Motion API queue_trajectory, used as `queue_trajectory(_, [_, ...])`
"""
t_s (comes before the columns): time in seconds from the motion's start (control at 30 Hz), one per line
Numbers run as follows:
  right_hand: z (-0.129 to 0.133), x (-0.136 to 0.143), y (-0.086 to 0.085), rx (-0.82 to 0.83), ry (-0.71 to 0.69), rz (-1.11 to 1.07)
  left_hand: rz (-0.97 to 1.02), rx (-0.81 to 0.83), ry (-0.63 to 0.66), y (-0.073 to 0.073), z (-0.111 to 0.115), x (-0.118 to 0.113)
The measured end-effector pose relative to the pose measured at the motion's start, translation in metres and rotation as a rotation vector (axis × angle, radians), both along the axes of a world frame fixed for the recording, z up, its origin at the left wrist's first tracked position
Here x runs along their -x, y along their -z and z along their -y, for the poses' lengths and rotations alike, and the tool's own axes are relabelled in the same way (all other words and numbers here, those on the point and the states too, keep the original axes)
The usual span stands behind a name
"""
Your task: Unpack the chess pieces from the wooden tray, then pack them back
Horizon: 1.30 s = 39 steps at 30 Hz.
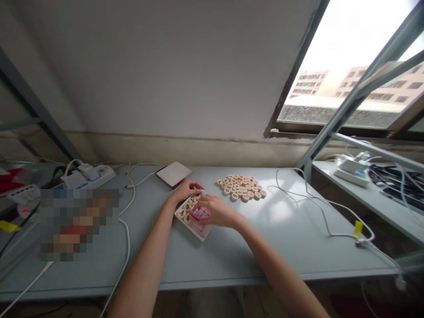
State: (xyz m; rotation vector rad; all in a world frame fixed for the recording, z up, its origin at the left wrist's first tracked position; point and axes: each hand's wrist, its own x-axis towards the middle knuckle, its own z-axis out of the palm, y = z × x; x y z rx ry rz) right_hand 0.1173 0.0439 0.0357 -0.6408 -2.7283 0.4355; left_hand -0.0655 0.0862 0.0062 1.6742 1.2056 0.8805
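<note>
Both hands sit on the small white box [194, 218] lying slantwise mid-desk, left hand [186, 191] curled at its far corner, right hand [213, 210] fingers pinched over the pieces inside, loose pile [241, 187] nearer the right.

Pale wooden discs [241, 187] marked red and black; white tray [194, 220] lined red; grey-blue table [281, 247]

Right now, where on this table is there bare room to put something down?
Bare table lies right of the hands, between the chess pieces, the white cable and the near edge. It is crowded around the tray and the power strip.
</note>
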Motion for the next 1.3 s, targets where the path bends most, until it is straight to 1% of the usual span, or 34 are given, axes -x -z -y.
queue_trajectory(0.07, [0.009,0.012,0.007,-0.038,-0.02,0.013,-0.006,-0.007,-0.004,0.0,0.0,0.0])
queue_trajectory(0.17, [0.016,0.022,0.015,-0.069,-0.018,-0.013,-0.007,-0.002,0.008,0.001,-0.001,0.001])
queue_trajectory(0.23, [0.016,0.025,0.015,-0.076,-0.013,-0.023,0.0,-0.006,0.007,0.001,-0.001,0.001])
queue_trajectory(0.3, [0.014,0.022,0.01,-0.062,-0.006,-0.023,0.009,-0.008,0.002,0.002,-0.001,0.001])
queue_trajectory(0.4, [0.004,0.004,-0.005,0.005,0.021,-0.037,0.017,0.017,0.009,0.003,-0.001,0.001])
queue_trajectory(0.47, [-0.007,-0.016,-0.015,0.059,0.063,-0.039,0.016,0.038,0.023,0.004,-0.002,0.002])
queue_trajectory(0.53, [-0.02,-0.039,-0.02,0.089,0.127,-0.017,0.022,0.059,0.043,0.005,-0.003,0.004])
queue_trajectory(0.63, [-0.037,-0.067,-0.016,0.088,0.248,0.046,0.04,0.084,0.075,0.006,-0.005,0.007])
queue_trajectory(0.73, [-0.046,-0.079,-0.006,0.064,0.332,0.081,0.065,0.098,0.103,0.005,-0.004,0.01])
queue_trajectory(0.83, [-0.047,-0.08,-0.002,-0.004,0.379,0.086,0.075,0.105,0.139,0.004,-0.004,0.012])
queue_trajectory(0.97, [-0.043,-0.072,-0.003,-0.074,0.402,0.129,0.056,0.076,0.166,0.004,-0.003,0.014])
queue_trajectory(1.13, [-0.04,-0.06,0.001,-0.074,0.402,0.165,0.039,0.091,0.19,0.002,-0.002,0.016])
queue_trajectory(1.23, [-0.041,-0.06,0.003,-0.077,0.45,0.202,0.046,0.087,0.187,0.0,-0.001,0.016])
queue_trajectory(1.3, [-0.04,-0.061,0.0,-0.055,0.438,0.183,0.049,0.081,0.181,-0.002,-0.001,0.015])
